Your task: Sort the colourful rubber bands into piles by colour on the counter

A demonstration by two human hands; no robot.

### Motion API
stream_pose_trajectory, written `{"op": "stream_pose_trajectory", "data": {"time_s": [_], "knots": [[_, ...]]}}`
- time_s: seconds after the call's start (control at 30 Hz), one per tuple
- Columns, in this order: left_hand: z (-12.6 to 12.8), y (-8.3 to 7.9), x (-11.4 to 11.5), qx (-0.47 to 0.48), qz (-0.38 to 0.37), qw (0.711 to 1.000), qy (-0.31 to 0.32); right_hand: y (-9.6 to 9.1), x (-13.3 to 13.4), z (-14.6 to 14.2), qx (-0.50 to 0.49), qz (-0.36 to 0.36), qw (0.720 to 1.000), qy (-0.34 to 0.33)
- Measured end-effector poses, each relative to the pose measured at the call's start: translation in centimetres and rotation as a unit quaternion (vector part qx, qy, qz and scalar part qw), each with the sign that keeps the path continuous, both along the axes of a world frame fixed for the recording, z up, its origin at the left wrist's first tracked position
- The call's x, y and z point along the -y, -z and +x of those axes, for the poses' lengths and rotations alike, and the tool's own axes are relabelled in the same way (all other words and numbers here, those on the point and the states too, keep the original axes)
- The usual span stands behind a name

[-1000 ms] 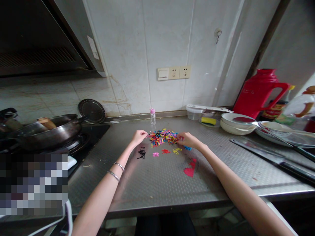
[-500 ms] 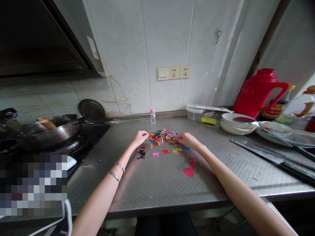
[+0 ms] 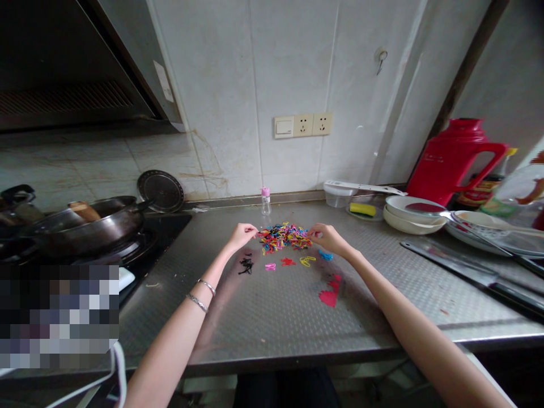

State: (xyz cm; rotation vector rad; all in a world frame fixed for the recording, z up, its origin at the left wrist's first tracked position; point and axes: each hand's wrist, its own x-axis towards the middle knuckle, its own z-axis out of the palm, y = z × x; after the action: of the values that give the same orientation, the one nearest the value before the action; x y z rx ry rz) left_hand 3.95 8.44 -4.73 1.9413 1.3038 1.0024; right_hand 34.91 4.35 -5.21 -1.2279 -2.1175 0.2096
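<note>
A heap of small mixed-colour elastic bands [image 3: 284,236] lies on the steel counter [image 3: 272,317]. My left hand [image 3: 241,234] pinches at the heap's left edge, fingers closed on a tiny band. At the heap's right edge my right hand [image 3: 326,237] has its fingers pinched as well. In front of the heap lie small sorted groups: black bands [image 3: 245,265], pink [image 3: 269,266], red [image 3: 288,262], yellow [image 3: 306,260] and blue [image 3: 326,255]. Two bracelets ring my left wrist.
A small pink-capped bottle [image 3: 266,200] stands behind the heap. A wok [image 3: 85,224] sits on the stove at left. Right: stacked bowls [image 3: 411,214], a yellow sponge [image 3: 362,208], a red thermos jug [image 3: 454,161], a long knife [image 3: 471,272]. Red reflections [image 3: 329,294] show on the counter.
Both hands stay at the heap's edges with only slight finger movement; the view has shifted a little.
</note>
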Motion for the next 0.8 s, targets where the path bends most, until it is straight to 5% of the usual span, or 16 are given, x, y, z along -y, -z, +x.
{"op": "stream_pose_trajectory", "data": {"time_s": [0.27,0.37,0.8], "knots": [[-0.2,-0.1,0.0,0.004,-0.004,1.000,0.001,-0.9,3.8,-7.5,0.013,0.014,0.983,-0.185],[0.0,-0.2,0.1,-0.005,-0.012,1.000,0.007,-0.4,5.0,-9.4,0.049,0.009,0.977,-0.207],[0.0,-0.4,1.0,-0.150,-0.047,0.979,0.134,-0.6,4.8,-8.5,0.079,0.015,0.979,-0.188]]}}
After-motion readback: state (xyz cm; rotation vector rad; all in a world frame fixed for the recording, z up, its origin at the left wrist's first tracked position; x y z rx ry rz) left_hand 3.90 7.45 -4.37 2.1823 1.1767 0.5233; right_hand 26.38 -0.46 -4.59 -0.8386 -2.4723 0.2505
